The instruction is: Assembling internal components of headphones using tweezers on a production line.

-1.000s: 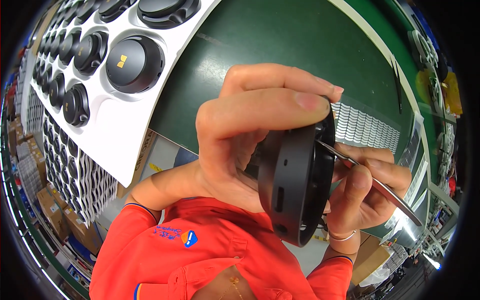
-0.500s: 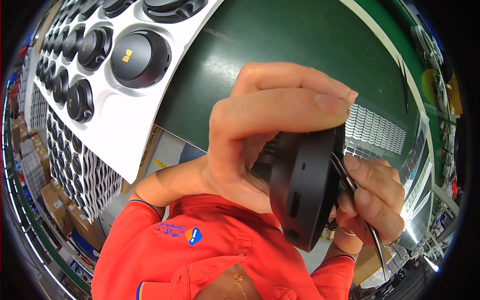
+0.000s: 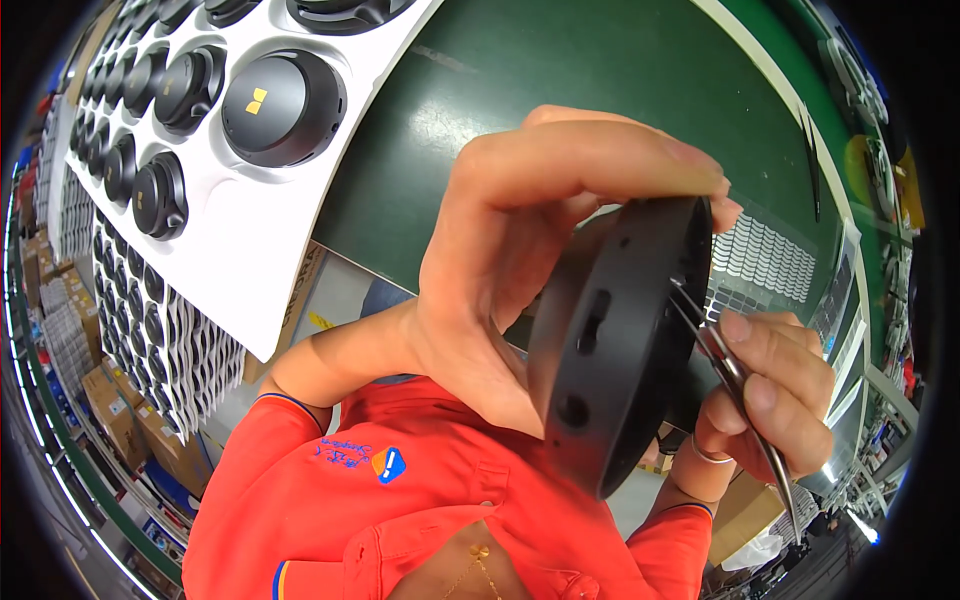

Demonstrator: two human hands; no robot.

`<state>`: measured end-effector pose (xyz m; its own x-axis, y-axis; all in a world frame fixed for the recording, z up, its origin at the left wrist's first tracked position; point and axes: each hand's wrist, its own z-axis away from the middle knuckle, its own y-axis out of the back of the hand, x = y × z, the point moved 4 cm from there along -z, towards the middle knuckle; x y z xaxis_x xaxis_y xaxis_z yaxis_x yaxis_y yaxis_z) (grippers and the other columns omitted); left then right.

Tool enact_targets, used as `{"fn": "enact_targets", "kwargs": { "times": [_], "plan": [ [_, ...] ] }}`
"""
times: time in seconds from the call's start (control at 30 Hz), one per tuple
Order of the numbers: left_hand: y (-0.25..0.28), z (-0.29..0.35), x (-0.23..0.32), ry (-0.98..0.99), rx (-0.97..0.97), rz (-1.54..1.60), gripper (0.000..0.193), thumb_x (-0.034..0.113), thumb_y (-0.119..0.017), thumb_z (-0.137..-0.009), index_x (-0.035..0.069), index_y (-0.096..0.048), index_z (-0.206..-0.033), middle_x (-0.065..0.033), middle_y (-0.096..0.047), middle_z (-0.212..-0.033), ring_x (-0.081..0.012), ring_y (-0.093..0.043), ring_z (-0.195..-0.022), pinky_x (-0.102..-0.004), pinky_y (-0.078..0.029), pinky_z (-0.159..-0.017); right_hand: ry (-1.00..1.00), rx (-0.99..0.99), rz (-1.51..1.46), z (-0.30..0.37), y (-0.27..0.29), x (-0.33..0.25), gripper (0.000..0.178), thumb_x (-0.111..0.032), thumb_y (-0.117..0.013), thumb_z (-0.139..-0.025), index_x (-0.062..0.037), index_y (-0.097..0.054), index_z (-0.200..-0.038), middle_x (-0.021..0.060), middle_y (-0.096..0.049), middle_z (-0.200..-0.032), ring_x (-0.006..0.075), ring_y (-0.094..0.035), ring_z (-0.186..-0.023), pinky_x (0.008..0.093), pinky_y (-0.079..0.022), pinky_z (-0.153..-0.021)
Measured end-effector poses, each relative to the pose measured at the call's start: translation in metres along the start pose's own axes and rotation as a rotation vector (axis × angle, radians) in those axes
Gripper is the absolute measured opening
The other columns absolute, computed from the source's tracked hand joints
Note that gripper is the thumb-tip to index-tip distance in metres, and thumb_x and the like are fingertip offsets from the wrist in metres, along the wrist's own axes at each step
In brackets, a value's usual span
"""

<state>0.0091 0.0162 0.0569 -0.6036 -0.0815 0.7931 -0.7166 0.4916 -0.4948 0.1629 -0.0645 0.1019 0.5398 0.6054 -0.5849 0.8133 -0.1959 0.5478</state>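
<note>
My left hand (image 3: pixel 520 260) grips a round black plastic housing (image 3: pixel 610 350), held up on edge close to the camera, with small slots and holes along its side wall. My thumb lies over its top rim and my fingers are behind it. To its right, my right hand (image 3: pixel 785 400) pinches thin metal tweezers (image 3: pixel 775 470). Their tips touch the housing's inner face near the upper rim. What the tips hold, if anything, is hidden.
A white foam tray (image 3: pixel 250 230) with several black round housings (image 3: pixel 280 95) lies at the upper left on a dark green table (image 3: pixel 560 70). A sheet of small white pieces (image 3: pixel 765 265) lies behind the housing. Stacked trays and cardboard boxes (image 3: pixel 120 420) stand at the left.
The housing has come closer to the camera and tilted. The tweezers have swung from pointing out to the right to pointing down, with their tips still at the housing.
</note>
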Motion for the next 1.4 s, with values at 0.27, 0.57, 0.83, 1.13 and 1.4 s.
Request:
{"fn": "enact_targets", "kwargs": {
  "times": [0.27,0.57,0.83,1.13,1.4],
  "plan": [
    [0.004,-0.003,0.009,-0.311,-0.263,-0.355,0.037,0.021,-0.067,-0.091,0.003,-0.045,-0.115,-0.0302,-0.054,-0.111,-0.0366,-0.067,-0.094,-0.0368,-0.060,-0.080,0.104,0.015,-0.201,0.003,-0.004,-0.001,0.034,-0.034,-0.060,-0.093,-0.0109,-0.051,-0.117,0.0200,-0.067,-0.091,0.0207,-0.061,-0.066,0.0283,-0.049,-0.053],
    [0.002,0.025,0.043,-0.099,-0.343,-0.212,0.062,0.016,-0.083,-0.075,-0.003,-0.053,-0.126,-0.0265,-0.048,-0.128,-0.0369,-0.059,-0.114,-0.0408,-0.050,-0.096,0.175,-0.174,0.103,0.010,-0.022,-0.029,0.029,-0.034,-0.057,-0.095,-0.0056,-0.059,-0.102,0.0146,-0.069,-0.094,0.0171,-0.058,-0.055,0.0258,-0.043,-0.045],
    [0.053,0.019,0.154,-0.028,-0.436,-1.226,0.072,0.011,-0.088,-0.064,0.007,-0.056,-0.128,-0.0209,-0.056,-0.124,-0.0348,-0.058,-0.112,-0.0421,-0.048,-0.093,-0.285,0.299,-0.333,0.036,-0.001,-0.020,0.044,-0.047,-0.035,-0.103,-0.0115,-0.048,-0.124,0.0241,-0.068,-0.082,0.0145,-0.055,-0.045,0.0225,-0.043,-0.044],
    [0.106,0.006,0.176,0.437,-0.743,-1.745,0.073,0.007,-0.079,-0.069,0.011,-0.053,-0.137,-0.0143,-0.044,-0.144,-0.0356,-0.042,-0.134,-0.0460,-0.039,-0.108,-0.242,0.322,-0.228,0.035,0.010,-0.015,0.046,-0.046,-0.038,-0.102,-0.0061,-0.048,-0.123,0.0235,-0.067,-0.083,0.0151,-0.053,-0.047,0.0210,-0.045,-0.045],
    [0.120,-0.054,0.171,0.150,-0.677,-1.474,0.048,0.012,-0.076,-0.078,0.003,-0.061,-0.123,-0.0150,-0.057,-0.131,-0.0340,-0.054,-0.123,-0.0418,-0.044,-0.101,-0.274,0.339,-0.210,0.037,0.012,-0.014,0.046,-0.045,-0.037,-0.102,-0.0050,-0.048,-0.123,0.0240,-0.067,-0.085,0.0150,-0.055,-0.048,0.0212,-0.045,-0.046]
  ]
}}
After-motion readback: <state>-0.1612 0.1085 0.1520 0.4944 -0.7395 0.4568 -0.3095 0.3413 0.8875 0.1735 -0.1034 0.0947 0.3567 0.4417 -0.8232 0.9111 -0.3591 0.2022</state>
